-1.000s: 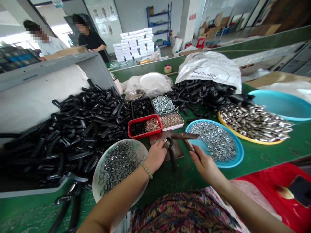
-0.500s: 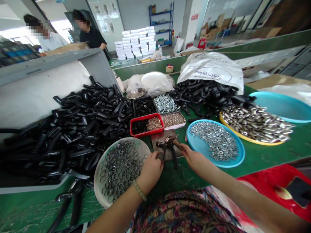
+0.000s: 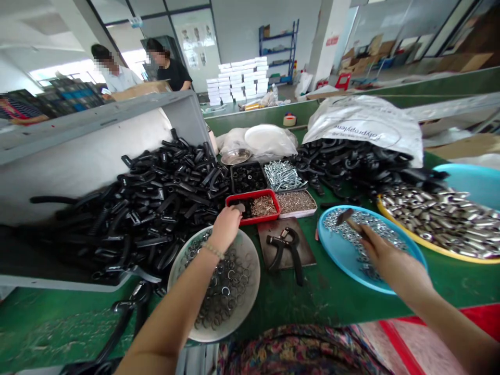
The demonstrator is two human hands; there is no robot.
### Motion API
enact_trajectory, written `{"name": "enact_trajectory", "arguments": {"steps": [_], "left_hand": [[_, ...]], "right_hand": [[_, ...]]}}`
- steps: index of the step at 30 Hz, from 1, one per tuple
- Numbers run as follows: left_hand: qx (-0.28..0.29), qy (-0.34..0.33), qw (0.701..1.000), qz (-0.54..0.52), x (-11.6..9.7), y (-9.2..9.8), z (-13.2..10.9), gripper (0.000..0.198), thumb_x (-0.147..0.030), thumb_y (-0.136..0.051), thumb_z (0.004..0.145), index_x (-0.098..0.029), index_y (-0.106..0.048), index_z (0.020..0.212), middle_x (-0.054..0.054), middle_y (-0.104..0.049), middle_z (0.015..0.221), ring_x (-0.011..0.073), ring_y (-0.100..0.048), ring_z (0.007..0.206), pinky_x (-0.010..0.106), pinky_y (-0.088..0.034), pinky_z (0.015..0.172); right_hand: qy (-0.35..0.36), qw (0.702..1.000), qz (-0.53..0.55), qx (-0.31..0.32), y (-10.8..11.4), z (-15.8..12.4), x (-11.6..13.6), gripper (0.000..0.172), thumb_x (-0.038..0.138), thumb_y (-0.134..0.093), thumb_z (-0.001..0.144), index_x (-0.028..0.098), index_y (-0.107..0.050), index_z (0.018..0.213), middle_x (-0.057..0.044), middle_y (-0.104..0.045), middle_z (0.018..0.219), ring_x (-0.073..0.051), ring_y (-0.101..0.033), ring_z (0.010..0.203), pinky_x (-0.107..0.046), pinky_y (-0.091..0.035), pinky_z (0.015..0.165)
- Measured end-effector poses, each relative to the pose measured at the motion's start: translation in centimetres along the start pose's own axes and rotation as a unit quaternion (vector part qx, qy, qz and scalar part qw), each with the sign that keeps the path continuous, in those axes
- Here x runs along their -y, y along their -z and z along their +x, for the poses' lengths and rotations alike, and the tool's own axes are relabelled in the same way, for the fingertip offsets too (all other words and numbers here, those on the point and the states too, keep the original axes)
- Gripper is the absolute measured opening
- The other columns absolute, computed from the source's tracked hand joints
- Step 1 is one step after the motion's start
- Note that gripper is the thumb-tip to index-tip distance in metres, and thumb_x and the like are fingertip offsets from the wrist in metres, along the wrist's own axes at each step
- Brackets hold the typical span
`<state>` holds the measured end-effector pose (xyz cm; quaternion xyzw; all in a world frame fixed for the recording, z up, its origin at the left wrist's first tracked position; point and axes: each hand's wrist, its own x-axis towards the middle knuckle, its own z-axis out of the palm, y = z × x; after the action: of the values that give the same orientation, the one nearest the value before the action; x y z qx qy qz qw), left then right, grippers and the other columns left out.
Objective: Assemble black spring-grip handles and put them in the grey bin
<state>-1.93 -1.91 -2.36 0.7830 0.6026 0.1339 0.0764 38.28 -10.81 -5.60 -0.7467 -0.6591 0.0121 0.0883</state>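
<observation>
My left hand [image 3: 227,225] reaches over the near left end of a red tray [image 3: 253,220], where small black parts lie beside small brass-coloured pieces. Its fingertips are blurred and partly hidden, so I cannot tell whether they pinch anything. In my right hand [image 3: 394,263] is a hammer [image 3: 354,225] with a wooden handle, raised over a blue plate [image 3: 332,263] of small shiny metal nuts or rings. A black two-handled hand grip [image 3: 299,265] lies untouched between my hands, on a square metal plate [image 3: 269,221].
At left, a grey bin [image 3: 187,112] spills black handles [image 3: 164,200]. Below my left forearm sits a white bowl [image 3: 255,271] of metal rings. Bolts [image 3: 283,174] and rivets [image 3: 295,200] fill trays ahead. Metal cylinders [image 3: 441,221] heap at right. Co-workers [image 3: 172,70] stand beyond.
My left hand has let go of the hand grip and moved up-left to the red tray. My right hand has carried the hammer from the grip rightward over the blue plate.
</observation>
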Motion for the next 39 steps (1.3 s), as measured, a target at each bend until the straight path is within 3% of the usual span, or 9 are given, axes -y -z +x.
{"name": "enact_trajectory", "arguments": {"steps": [4,8,12,16,18,22,28,35,39], "left_hand": [[0.048,0.001,0.999,0.010,2.3,0.8,3.6,0.012,-0.012,-0.060,0.076,-0.019,-0.064,0.084,0.007,-0.066,0.085,0.0215,-0.062,0.088,0.032,-0.046,0.085],[0.045,0.011,0.999,-0.010,2.0,-0.2,4.0,0.007,-0.013,-0.062,0.074,-0.018,-0.064,0.079,0.008,-0.066,0.084,0.0244,-0.062,0.089,0.036,-0.045,0.087],[-0.004,0.043,0.997,-0.065,1.9,-0.5,3.4,0.017,-0.012,-0.053,0.080,-0.016,-0.062,0.093,0.011,-0.065,0.101,0.0223,-0.061,0.097,0.036,-0.044,0.092],[-0.058,0.109,0.968,-0.219,1.4,-0.2,1.9,0.027,-0.014,-0.054,0.080,-0.015,-0.056,0.108,0.008,-0.065,0.099,0.0172,-0.063,0.093,0.033,-0.050,0.088],[-0.079,0.161,0.876,-0.447,0.0,-0.2,0.5,0.026,-0.017,-0.060,0.078,-0.016,-0.058,0.103,0.005,-0.066,0.095,0.0148,-0.064,0.088,0.031,-0.051,0.086],[-0.036,0.201,0.618,-0.759,-4.8,-0.9,-2.8,0.023,-0.022,-0.075,0.068,-0.015,-0.064,0.087,0.002,-0.067,0.090,0.0098,-0.064,0.078,0.023,-0.053,0.078],[0.076,0.216,0.510,-0.829,-9.1,-2.3,-4.8,0.027,-0.020,-0.078,0.066,-0.013,-0.068,0.090,-0.001,-0.063,0.069,0.0053,-0.060,0.057,0.014,-0.051,0.056],[0.150,0.219,0.410,-0.873,-9.1,-2.4,-5.2,0.016,-0.014,-0.071,0.074,-0.014,-0.064,0.089,-0.001,-0.061,0.065,0.0055,-0.059,0.056,0.013,-0.051,0.057],[0.162,0.250,0.420,-0.857,-8.8,-3.1,-5.2,0.013,-0.017,-0.064,0.081,-0.015,-0.060,0.093,0.000,-0.061,0.068,0.0065,-0.061,0.059,0.015,-0.051,0.060]], "right_hand": [[0.019,0.996,-0.081,-0.013,0.2,1.3,-3.1,0.051,0.043,-0.033,0.094,0.018,-0.044,0.136,-0.023,-0.064,0.101,-0.030,-0.065,0.081,-0.040,-0.041,0.061],[0.065,0.992,-0.090,-0.061,0.2,0.0,4.0,0.039,0.041,-0.036,0.093,0.014,-0.061,0.106,-0.021,-0.061,0.102,-0.034,-0.059,0.097,-0.043,-0.043,0.075],[0.145,0.986,0.036,0.077,-1.2,-1.1,12.8,0.032,0.047,-0.048,0.085,0.016,-0.057,0.084,-0.012,-0.064,0.085,-0.027,-0.063,0.081,-0.034,-0.046,0.065],[0.052,0.963,0.229,0.134,-2.3,-0.6,14.6,0.014,0.029,-0.054,0.080,0.019,-0.045,0.078,-0.005,-0.061,0.070,-0.018,-0.060,0.060,-0.026,-0.041,0.051],[-0.020,0.881,0.428,0.201,-2.4,-0.5,13.7,0.019,0.033,-0.054,0.081,0.022,-0.038,0.081,0.006,-0.050,0.054,-0.010,-0.044,0.038,-0.020,-0.030,0.038],[-0.098,0.597,0.746,0.278,-2.0,-1.7,12.3,0.030,0.050,-0.051,0.084,0.025,-0.036,0.087,0.014,-0.036,0.046,-0.003,-0.018,0.027,-0.014,-0.014,0.029],[-0.121,0.406,0.841,0.337,-2.2,-2.5,12.7,0.042,0.053,-0.055,0.082,0.020,-0.037,0.064,0.012,-0.032,0.039,-0.001,-0.015,0.024,-0.013,-0.013,0.025],[-0.123,0.380,0.825,0.399,-2.1,-2.1,12.4,0.050,0.054,-0.058,0.079,0.019,-0.035,0.053,0.011,-0.031,0.035,0.000,-0.016,0.023,-0.013,-0.013,0.023],[-0.114,0.468,0.788,0.383,-0.8,-1.6,12.6,0.049,0.057,-0.049,0.083,0.019,-0.037,0.055,0.011,-0.029,0.037,-0.001,-0.016,0.024,-0.014,-0.013,0.024]]}}
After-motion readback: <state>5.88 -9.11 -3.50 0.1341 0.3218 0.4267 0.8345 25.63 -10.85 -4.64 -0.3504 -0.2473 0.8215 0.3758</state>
